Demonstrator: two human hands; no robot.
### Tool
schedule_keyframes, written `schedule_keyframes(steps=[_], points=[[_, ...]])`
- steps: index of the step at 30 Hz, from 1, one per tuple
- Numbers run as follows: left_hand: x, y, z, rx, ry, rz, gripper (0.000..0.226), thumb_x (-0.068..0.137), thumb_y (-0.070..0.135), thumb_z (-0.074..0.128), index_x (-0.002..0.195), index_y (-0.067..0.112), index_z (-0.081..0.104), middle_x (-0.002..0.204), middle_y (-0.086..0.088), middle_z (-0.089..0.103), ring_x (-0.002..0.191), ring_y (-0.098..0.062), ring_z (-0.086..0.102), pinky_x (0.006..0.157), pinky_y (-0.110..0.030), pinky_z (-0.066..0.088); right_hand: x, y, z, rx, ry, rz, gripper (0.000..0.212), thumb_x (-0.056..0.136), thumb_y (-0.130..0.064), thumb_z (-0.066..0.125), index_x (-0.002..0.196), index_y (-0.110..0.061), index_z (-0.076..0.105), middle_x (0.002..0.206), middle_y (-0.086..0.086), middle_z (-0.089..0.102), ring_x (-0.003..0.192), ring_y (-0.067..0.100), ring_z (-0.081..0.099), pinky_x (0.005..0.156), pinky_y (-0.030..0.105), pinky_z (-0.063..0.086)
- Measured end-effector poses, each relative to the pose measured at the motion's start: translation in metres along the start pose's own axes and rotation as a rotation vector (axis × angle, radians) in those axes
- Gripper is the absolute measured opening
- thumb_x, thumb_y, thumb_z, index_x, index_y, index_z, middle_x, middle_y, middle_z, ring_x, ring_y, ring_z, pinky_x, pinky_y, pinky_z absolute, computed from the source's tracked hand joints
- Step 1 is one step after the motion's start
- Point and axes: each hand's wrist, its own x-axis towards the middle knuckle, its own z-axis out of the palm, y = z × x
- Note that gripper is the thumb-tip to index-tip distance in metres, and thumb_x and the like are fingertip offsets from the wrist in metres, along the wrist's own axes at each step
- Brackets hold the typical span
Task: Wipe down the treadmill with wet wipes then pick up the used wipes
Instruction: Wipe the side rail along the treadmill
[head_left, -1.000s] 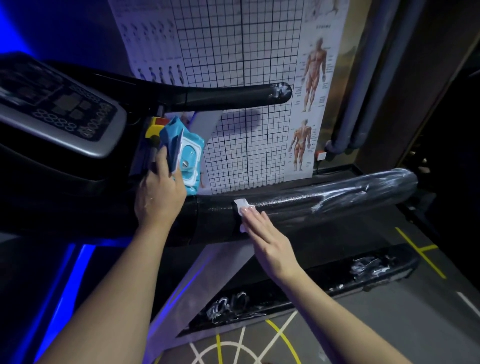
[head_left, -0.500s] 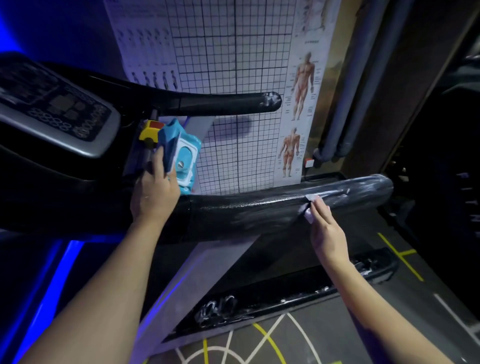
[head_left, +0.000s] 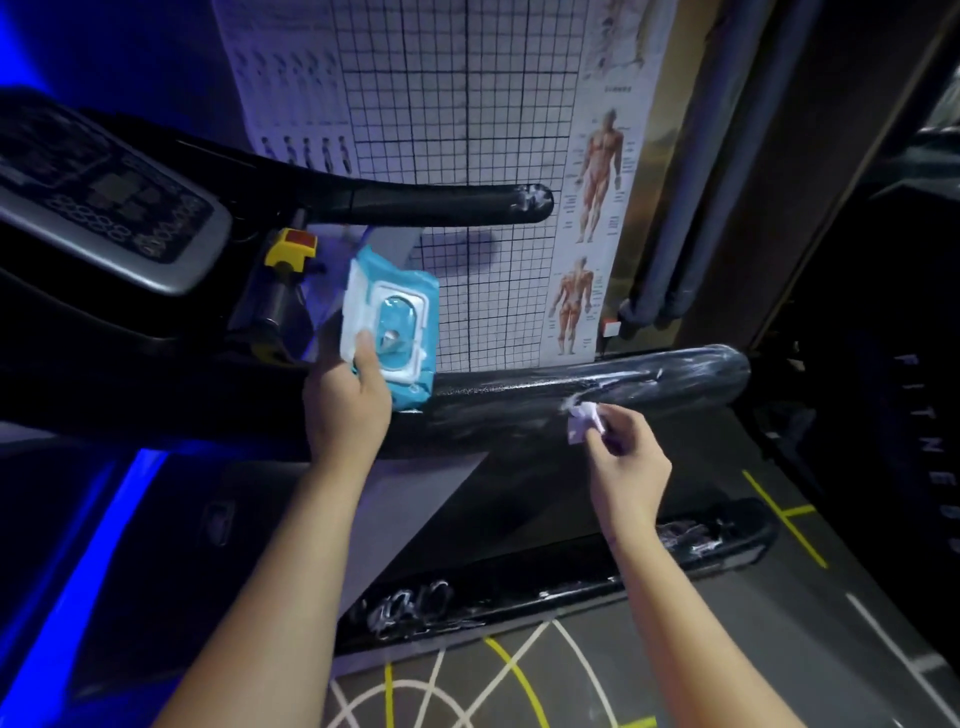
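Observation:
A black treadmill fills the left and centre, with a thick padded side handrail (head_left: 675, 376) running to the right, streaked with wet marks. My right hand (head_left: 626, 460) pinches a small crumpled white wipe (head_left: 584, 418) against the front face of that handrail. My left hand (head_left: 345, 400) holds a blue pack of wet wipes (head_left: 392, 322) upright just above the handrail's left part, thumb on its white lid. The console (head_left: 104, 202) sits at the upper left, with a thinner upper handlebar (head_left: 441, 205) behind the pack.
A yellow and red safety key (head_left: 291, 244) sits under the console. A grid chart and anatomy poster (head_left: 592, 208) cover the wall behind. Grey pipes (head_left: 691, 182) run down at the right. The treadmill's side rail (head_left: 571, 577) lies below, above a floor with yellow and white lines.
My right hand slid the wipe rightward along the handrail, then came back slightly and bunched it between its fingers. My left hand lifted the pack and turned its lid toward me.

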Motion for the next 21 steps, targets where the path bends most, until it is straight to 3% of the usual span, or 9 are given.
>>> schedule_keyframes(steps=[5,8,9,11,13,15,19,21], points=[[-0.017,0.032,0.028,-0.084,0.002,-0.135,0.048,0.106,0.033,0.050,0.117,-0.010,0.069,0.112,-0.034,0.072,0.108,-0.049,0.068,0.086,-0.046,0.052,0.009,-0.007,0.005,0.083,-0.028,0.106,0.003,0.089,-0.017,0.074,0.090,-0.018,0.071,0.079,-0.011,0.074,0.074,-0.005,0.066,0.069,0.007,0.043],[-0.032,0.043,0.047,-0.205,0.118,-0.344,0.041,0.110,0.028,0.053,0.126,-0.008,0.067,0.124,-0.028,0.071,0.119,-0.038,0.066,0.088,-0.030,0.046,0.014,0.006,0.005,0.085,-0.043,0.193,0.012,0.093,-0.027,0.071,0.084,-0.020,0.067,0.066,-0.007,0.070,0.063,-0.003,0.062,0.063,0.010,0.044],[-0.040,0.043,0.053,-0.248,0.186,-0.412,0.041,0.109,0.029,0.055,0.128,-0.005,0.066,0.126,-0.024,0.071,0.120,-0.034,0.067,0.087,-0.027,0.047,0.016,0.012,0.007,0.097,-0.034,0.235,0.015,0.094,-0.031,0.070,0.083,-0.021,0.065,0.063,-0.005,0.069,0.061,0.000,0.062,0.062,0.014,0.046],[-0.061,0.042,0.061,-0.360,0.347,-0.528,0.043,0.104,0.037,0.059,0.130,0.003,0.067,0.125,-0.017,0.072,0.116,-0.029,0.069,0.091,-0.032,0.053,0.021,0.023,0.014,0.101,-0.024,0.315,0.017,0.094,-0.035,0.068,0.083,-0.023,0.061,0.060,-0.006,0.068,0.057,0.004,0.061,0.062,0.025,0.047],[-0.079,0.038,0.068,-0.409,0.458,-0.574,0.035,0.100,0.040,0.060,0.125,0.017,0.067,0.123,-0.011,0.073,0.111,-0.025,0.070,0.096,-0.039,0.057,0.025,0.028,0.022,0.106,-0.084,0.348,0.016,0.094,-0.034,0.067,0.086,-0.023,0.057,0.061,-0.010,0.067,0.057,0.006,0.061,0.061,0.029,0.050],[-0.088,0.041,0.072,-0.389,0.467,-0.561,0.023,0.103,0.035,0.059,0.123,0.026,0.064,0.123,-0.006,0.073,0.109,-0.020,0.071,0.096,-0.037,0.057,0.028,0.030,0.029,0.132,-0.168,0.333,0.016,0.094,-0.033,0.067,0.087,-0.024,0.056,0.063,-0.006,0.067,0.057,0.007,0.062,0.059,0.027,0.052],[-0.094,0.050,0.087,-0.413,0.560,-0.557,0.027,0.110,0.019,0.052,0.136,0.017,0.060,0.112,0.007,0.070,0.085,0.008,0.071,0.073,-0.013,0.056,0.041,0.038,0.032,0.148,-0.202,0.258,0.010,0.093,-0.025,0.071,0.088,-0.023,0.063,0.068,-0.007,0.068,0.064,0.003,0.063,0.059,0.013,0.045],[-0.098,0.058,0.094,-0.425,0.588,-0.566,0.027,0.111,0.018,0.051,0.137,0.016,0.059,0.109,0.010,0.069,0.079,0.012,0.070,0.067,-0.010,0.053,0.053,0.046,0.028,0.162,-0.164,0.225,0.006,0.092,-0.022,0.072,0.090,-0.022,0.066,0.072,-0.008,0.070,0.068,0.003,0.065,0.064,0.012,0.047]])
